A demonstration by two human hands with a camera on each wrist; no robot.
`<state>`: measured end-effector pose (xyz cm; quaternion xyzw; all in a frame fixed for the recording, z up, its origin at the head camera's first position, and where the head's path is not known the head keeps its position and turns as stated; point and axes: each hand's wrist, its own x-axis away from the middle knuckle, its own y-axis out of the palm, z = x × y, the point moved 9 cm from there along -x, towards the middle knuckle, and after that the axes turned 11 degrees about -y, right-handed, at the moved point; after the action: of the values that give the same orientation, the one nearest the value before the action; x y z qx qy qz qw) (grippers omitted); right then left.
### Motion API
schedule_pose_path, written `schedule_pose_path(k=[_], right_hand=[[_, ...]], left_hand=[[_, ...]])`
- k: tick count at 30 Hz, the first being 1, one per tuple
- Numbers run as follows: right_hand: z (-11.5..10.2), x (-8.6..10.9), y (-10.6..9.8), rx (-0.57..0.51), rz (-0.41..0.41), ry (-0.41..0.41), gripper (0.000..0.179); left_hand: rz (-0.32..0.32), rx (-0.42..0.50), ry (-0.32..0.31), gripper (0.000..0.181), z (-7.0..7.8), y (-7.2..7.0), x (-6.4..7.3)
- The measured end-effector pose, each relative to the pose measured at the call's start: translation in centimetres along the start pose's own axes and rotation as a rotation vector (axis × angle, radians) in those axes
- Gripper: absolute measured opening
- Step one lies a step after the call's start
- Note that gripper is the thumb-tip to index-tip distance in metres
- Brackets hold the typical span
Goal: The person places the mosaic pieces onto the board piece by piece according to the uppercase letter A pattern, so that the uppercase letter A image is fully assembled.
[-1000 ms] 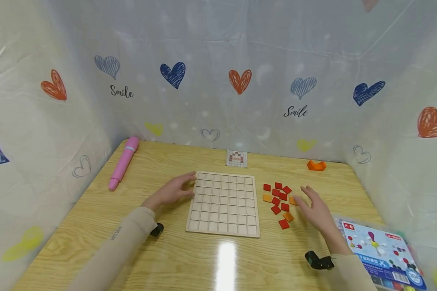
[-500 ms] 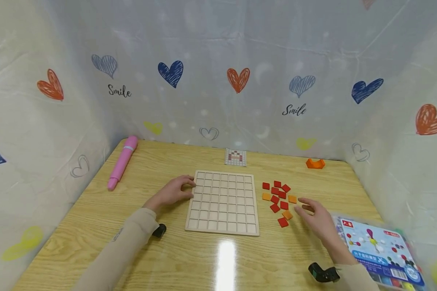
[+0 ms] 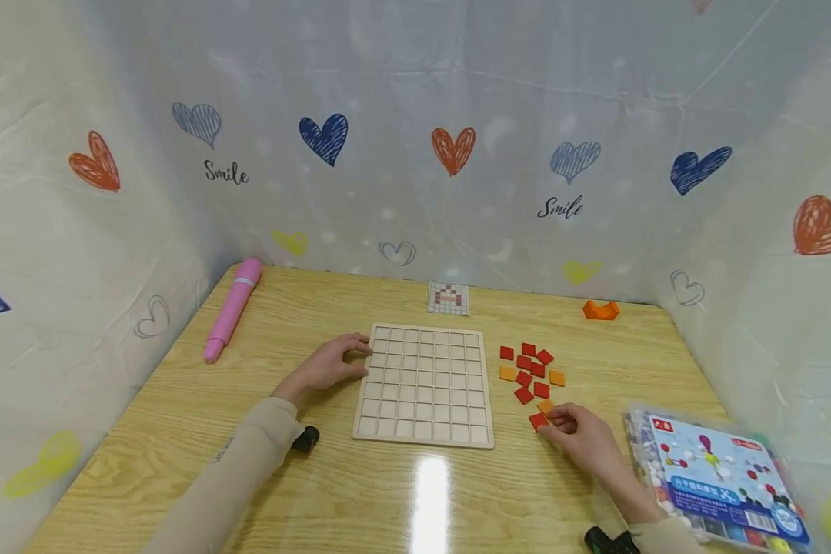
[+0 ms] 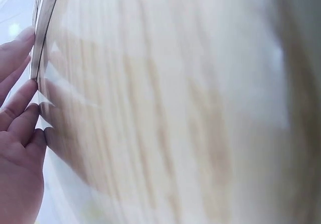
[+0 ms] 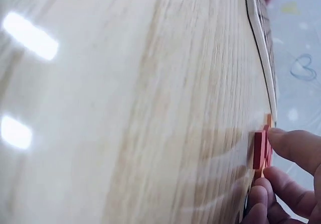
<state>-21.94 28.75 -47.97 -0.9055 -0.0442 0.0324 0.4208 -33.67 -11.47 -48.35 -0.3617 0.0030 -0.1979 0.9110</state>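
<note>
A wooden grid board lies flat on the table, its square recesses bare. At its left edge rests my left hand, fingers lightly bent and touching the rim; the left wrist view shows these fingers along the board's side. Right of the board is a loose scatter of red tiles and orange tiles. My right hand has thumb and index finger at opposite edges of the nearest red tile, which lies on the table. An orange tile sits just behind, partly covered by the fingers.
A small pattern card lies behind the board. The pink rod is at the far left, an orange curved piece at the back right. A clear box with a blue label stands beside my right forearm.
My right hand has come down and toward the front, from beside the scatter to its nearest red tile, its fingers drawing together. My left hand stays at the board's edge.
</note>
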Motion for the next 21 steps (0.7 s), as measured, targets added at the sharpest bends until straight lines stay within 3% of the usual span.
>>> schedule_pose_path(k=[6, 14, 21], right_hand=[[-0.5, -0.3, 0.4, 0.052, -0.008, -0.033, 0.039], [-0.8, -0.5, 0.6, 0.087, 0.003, -0.077, 0.024], [-1.2, -0.7, 0.7, 0.08, -0.026, -0.11, 0.03]], left_hand=[[0.003, 0.03, -0.023, 0.035, -0.3, 0.0, -0.1], [0.012, 0.037, -0.02, 0.037, -0.3, 0.1, -0.1], [0.03, 0.026, -0.002, 0.037, -0.5, -0.1, 0.0]])
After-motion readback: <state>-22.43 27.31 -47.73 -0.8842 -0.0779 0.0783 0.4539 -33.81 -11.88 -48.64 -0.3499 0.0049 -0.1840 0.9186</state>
